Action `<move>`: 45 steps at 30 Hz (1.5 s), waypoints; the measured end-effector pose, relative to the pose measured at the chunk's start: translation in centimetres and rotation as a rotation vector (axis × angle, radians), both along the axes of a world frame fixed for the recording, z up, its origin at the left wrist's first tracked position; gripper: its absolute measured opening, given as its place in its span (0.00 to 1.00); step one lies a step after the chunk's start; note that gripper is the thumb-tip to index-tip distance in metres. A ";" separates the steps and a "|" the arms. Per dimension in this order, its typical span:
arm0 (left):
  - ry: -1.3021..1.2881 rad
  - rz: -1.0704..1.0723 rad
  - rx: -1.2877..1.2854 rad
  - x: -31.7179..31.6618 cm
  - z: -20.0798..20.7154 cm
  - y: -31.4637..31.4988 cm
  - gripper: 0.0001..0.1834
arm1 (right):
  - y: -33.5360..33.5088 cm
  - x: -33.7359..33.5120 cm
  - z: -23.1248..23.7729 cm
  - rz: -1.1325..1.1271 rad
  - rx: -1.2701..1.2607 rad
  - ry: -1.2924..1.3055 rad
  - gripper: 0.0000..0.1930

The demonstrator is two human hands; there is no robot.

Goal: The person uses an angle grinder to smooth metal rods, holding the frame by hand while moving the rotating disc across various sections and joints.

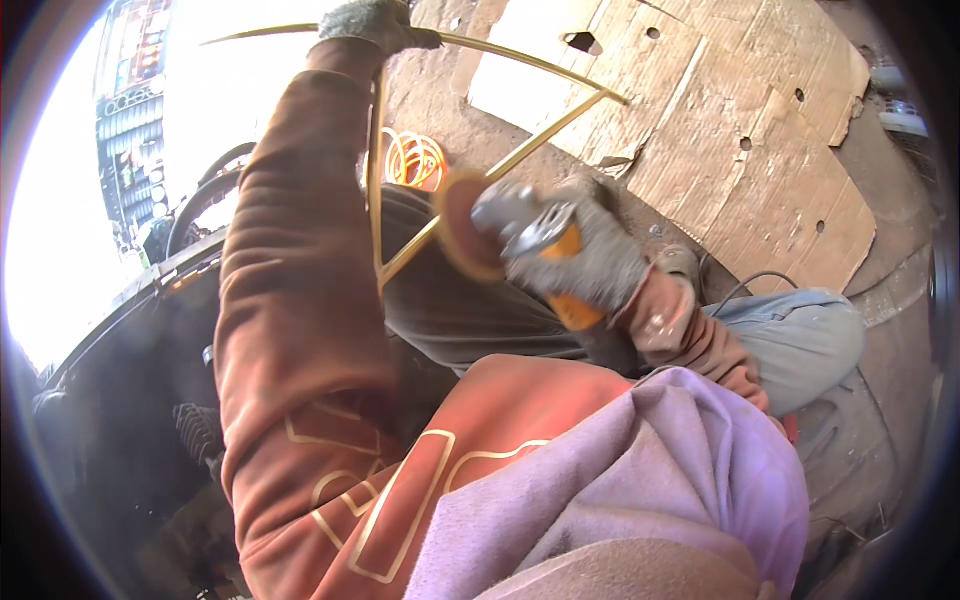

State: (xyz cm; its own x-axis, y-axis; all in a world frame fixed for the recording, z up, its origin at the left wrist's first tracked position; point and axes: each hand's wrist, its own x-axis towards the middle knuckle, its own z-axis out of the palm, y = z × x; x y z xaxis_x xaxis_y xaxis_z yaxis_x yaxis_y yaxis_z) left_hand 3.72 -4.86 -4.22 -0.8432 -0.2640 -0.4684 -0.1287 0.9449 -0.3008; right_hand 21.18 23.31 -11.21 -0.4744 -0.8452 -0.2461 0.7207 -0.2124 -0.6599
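Gold-coloured frame (pixel 547 136), likely stiff, light; best held clear of grinder (pixel 562 242); left hand (pixel 362 24): fingers clenched round frame; right hand (pixel 610 258): round grinder

You've got brown, dirt-like floor (pixel 430 105) around you, torn flattened cardboard (pixel 700 140) with holes covering the far right, blown-out white glare (pixel 235 75) over the far left, hazy stacked clutter (pixel 135 130) inside it, and dark shadow (pixel 130 430) near left.
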 end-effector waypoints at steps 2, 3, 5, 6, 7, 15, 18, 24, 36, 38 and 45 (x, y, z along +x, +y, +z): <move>-0.006 -0.166 -0.174 -1.1 3.4 4.4 0.26 | 1.2 1.0 0.7 -0.081 0.301 0.451 0.34; 0.073 -0.250 -0.087 -1.0 4.2 4.3 0.25 | 1.0 1.2 0.9 -0.078 0.270 0.410 0.31; 0.208 -0.385 -0.073 -0.8 4.6 5.0 0.24 | 1.7 0.6 -0.5 -0.084 0.334 0.175 0.29; 0.212 -0.372 -0.079 -0.4 5.1 5.0 0.24 | 2.0 0.1 -1.5 -0.082 0.381 -0.064 0.28; 0.313 -0.530 -0.080 -0.6 5.4 5.6 0.23 | 2.8 -1.0 -2.4 -0.088 0.390 -0.063 0.28; 0.553 -0.992 -0.160 0.3 7.7 13.5 0.15 | 2.5 -1.4 -0.8 -0.074 0.304 -0.017 0.21; 0.488 -1.044 -0.245 0.3 7.4 16.8 0.09 | 2.8 -2.2 -0.5 -0.036 0.284 -0.101 0.21; 0.548 -1.158 -0.562 1.2 7.8 20.7 0.03 | 3.9 -4.0 -5.4 -0.283 0.095 -0.220 0.19; 0.449 -1.026 -0.314 1.6 8.8 21.5 0.07 | 4.7 -3.5 -6.9 -0.345 0.184 -0.261 0.18; 0.445 -1.069 -0.229 0.6 7.5 20.5 0.13 | 7.0 -3.4 -6.8 -0.369 0.282 -0.205 0.16; 0.503 -1.066 -0.254 2.4 8.3 18.6 0.10 | 15.7 -2.8 3.2 -0.640 0.062 -0.093 0.10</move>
